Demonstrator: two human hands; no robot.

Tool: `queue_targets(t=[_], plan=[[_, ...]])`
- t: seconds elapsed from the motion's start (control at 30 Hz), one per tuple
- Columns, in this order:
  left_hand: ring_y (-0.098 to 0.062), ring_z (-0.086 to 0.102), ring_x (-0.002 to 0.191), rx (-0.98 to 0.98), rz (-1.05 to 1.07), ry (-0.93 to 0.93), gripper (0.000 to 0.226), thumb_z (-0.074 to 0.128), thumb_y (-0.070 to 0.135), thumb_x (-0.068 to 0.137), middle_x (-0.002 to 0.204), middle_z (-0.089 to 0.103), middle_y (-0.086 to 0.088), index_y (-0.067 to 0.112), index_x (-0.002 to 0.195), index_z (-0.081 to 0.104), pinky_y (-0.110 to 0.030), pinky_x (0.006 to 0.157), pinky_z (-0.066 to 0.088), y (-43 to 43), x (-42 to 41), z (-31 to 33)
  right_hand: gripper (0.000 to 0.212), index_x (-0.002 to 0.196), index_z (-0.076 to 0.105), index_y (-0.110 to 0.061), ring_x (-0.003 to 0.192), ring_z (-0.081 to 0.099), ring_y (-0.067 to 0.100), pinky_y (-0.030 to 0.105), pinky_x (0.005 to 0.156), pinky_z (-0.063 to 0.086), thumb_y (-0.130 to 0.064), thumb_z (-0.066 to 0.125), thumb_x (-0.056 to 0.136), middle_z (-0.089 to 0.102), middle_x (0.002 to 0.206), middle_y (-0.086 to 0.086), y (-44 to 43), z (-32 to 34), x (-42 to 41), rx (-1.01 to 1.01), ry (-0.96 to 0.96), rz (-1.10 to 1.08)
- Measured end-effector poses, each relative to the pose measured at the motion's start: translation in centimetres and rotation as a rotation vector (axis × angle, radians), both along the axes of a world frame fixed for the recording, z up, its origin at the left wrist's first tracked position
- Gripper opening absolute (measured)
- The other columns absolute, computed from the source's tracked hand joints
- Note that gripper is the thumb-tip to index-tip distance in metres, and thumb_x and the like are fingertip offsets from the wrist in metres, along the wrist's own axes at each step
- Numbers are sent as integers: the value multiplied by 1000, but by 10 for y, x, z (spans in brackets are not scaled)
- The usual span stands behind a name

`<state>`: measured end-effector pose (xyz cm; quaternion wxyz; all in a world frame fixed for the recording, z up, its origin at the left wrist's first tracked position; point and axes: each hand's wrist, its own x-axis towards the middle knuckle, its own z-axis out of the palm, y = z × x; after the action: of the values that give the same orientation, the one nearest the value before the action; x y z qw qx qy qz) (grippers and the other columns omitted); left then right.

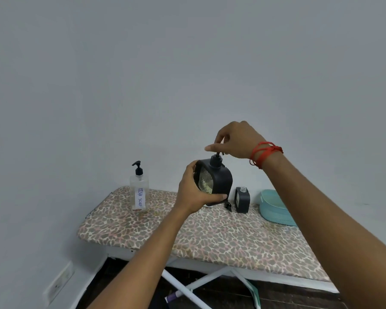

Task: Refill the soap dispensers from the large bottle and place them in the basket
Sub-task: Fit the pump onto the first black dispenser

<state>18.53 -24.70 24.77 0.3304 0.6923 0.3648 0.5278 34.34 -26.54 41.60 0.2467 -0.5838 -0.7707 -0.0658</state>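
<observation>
Presently, the left hand (193,192) is closed around the body of a dark soap dispenser (214,184), held in the air above the table (210,237) and tilted slightly to the left, with the thumb along its lower edge and the fingers wrapped behind. A pale mesh-patterned window shows on the dispenser's near face. The right hand (234,139) is above it, thumb and fingers pinched on the black pump head (216,157) at the dispenser's top; a red string bracelet (264,152) circles that wrist. A second dark dispenser (242,199) stands upright on the table just right of the held one, its top opening uncovered, with a small black pump part (228,206) lying on the table beside its base. A clear large bottle (139,190) with a black pump and a label reading "DISH SOAP" stands upright toward the table's left end, well apart from the dispensers. A teal basket (274,208) sits at the far right of the table, partly hidden behind the right forearm. The table carries a leopard-print cover on white crossed legs.
</observation>
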Motion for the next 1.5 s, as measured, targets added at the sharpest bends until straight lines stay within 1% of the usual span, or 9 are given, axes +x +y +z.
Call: queue_targets(t=[0.2, 0.3, 0.47, 0.63, 1.0, 1.1, 1.17, 1.33, 1.5], plan=[[1, 54, 116, -41, -2, -26, 109, 103, 34, 56, 131, 51, 27, 33, 143, 39, -1, 83, 41, 8, 2, -11, 41, 76, 73, -17, 62, 55, 2, 19, 60, 41, -57, 78, 76, 64, 59, -8, 11, 0, -7, -96, 22, -8], [-7, 52, 127, -64, -20, -11, 116, 99, 48, 48, 141, 51, 16, 30, 146, 39, -5, 91, 37, 16, 0, -19, 40, 79, 73, -16, 62, 58, 6, 19, 59, 43, -56, 78, 76, 65, 62, -7, 15, -6, -4, -111, 11, 19], [-10, 54, 130, -118, -110, 43, 108, 103, 35, 55, 141, 53, 15, 31, 144, 41, -20, 107, 45, 39, -1, -32, 42, 75, 72, -20, 63, 62, 7, 21, 63, 48, -61, 77, 74, 68, 64, -6, 32, -19, 4, -172, 22, 42], [-5, 53, 129, -213, -168, 42, 108, 104, 33, 54, 145, 51, 11, 34, 143, 43, -8, 95, 44, 73, -2, -53, 53, 78, 75, -26, 61, 61, -2, 20, 63, 43, -74, 53, 85, 71, 62, -6, 61, -48, 20, -113, 317, -37], [-22, 50, 138, -549, -153, 114, 126, 102, 31, 34, 148, 50, 5, 25, 146, 44, -42, 111, 48, 216, -24, -139, 22, 80, 71, -10, 57, 62, 2, 21, 61, 50, -27, 67, 94, 70, 69, -1, 137, -309, 57, -478, 766, -254], [-24, 50, 138, -600, -117, 139, 129, 103, 22, 35, 147, 50, 2, 21, 148, 42, -38, 105, 50, 253, -28, -164, 18, 78, 70, -15, 59, 67, 14, 30, 59, 59, -23, 68, 94, 71, 69, 4, 144, -369, 57, -505, 884, -318], [-25, 53, 134, -626, -105, 118, 126, 101, 11, 39, 143, 52, 3, 20, 149, 40, -41, 102, 53, 272, -28, -174, 17, 78, 71, -21, 60, 68, 18, 39, 65, 60, -28, 69, 93, 71, 66, 0, 150, -396, 61, -440, 869, -348], [-17, 62, 123, -629, -96, -29, 102, 83, -25, 63, 134, 61, 7, 16, 147, 44, -28, 82, 62, 307, -33, -193, 18, 82, 71, -28, 69, 62, 6, 26, 68, 52, -41, 64, 94, 67, 71, -13, 158, -423, 65, -272, 641, -289], [-13, 69, 116, -649, -13, -86, 79, 80, -17, 75, 128, 69, 1, 8, 145, 52, -29, 88, 62, 313, -44, -213, 23, 79, 70, -28, 68, 60, 3, 21, 65, 48, -44, 63, 94, 65, 69, -15, 161, -429, 66, -239, 622, -301]])
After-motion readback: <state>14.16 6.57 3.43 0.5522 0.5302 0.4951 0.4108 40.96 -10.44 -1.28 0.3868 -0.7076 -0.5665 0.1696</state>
